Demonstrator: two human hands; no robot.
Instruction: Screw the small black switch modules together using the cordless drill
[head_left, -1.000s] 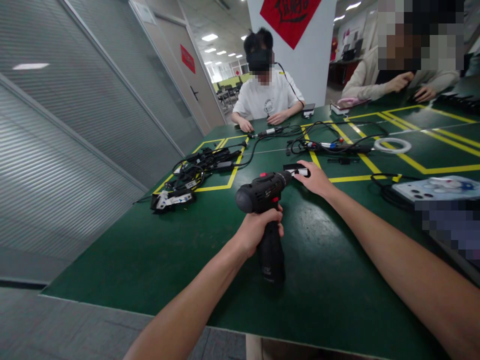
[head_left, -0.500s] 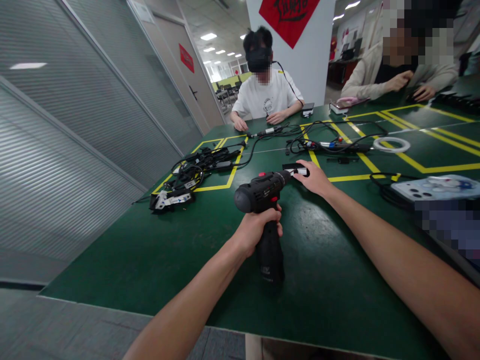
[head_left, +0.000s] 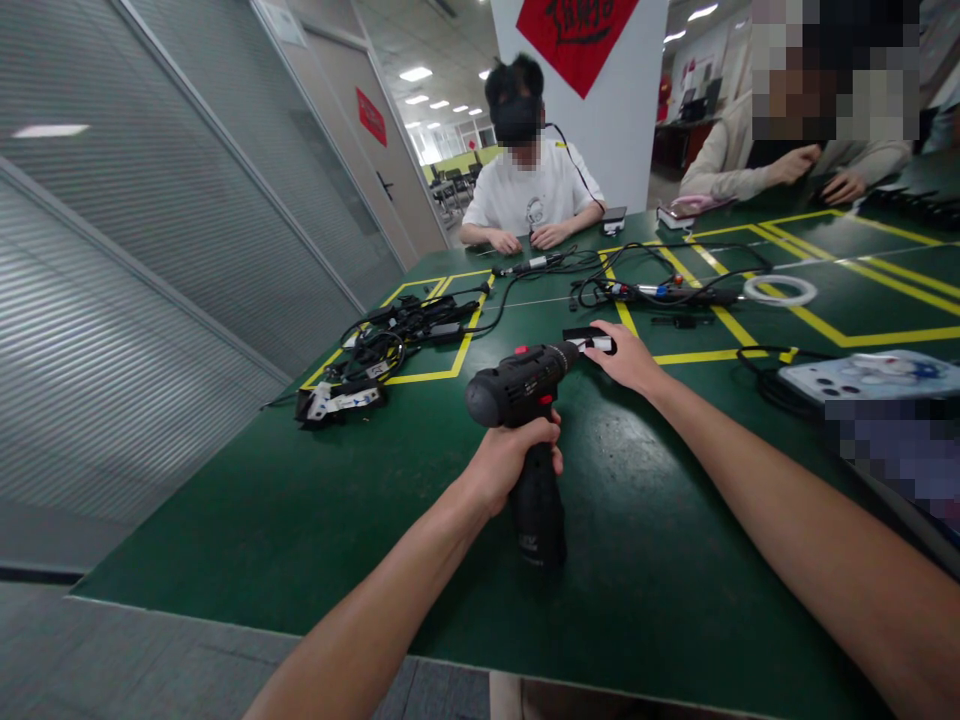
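The drill [head_left: 525,420] was clasped by its handle in the left hand [head_left: 510,455], base resting on the worktop [head_left: 262,530] for steadiness. A small black part [head_left: 589,340] at the drill's tip was pinned flat under the right hand [head_left: 630,358], fingers pressed down on it.

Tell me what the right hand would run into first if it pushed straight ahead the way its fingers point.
The right hand already touches a small black part at the drill tip; beyond it, probably the cable bundle.
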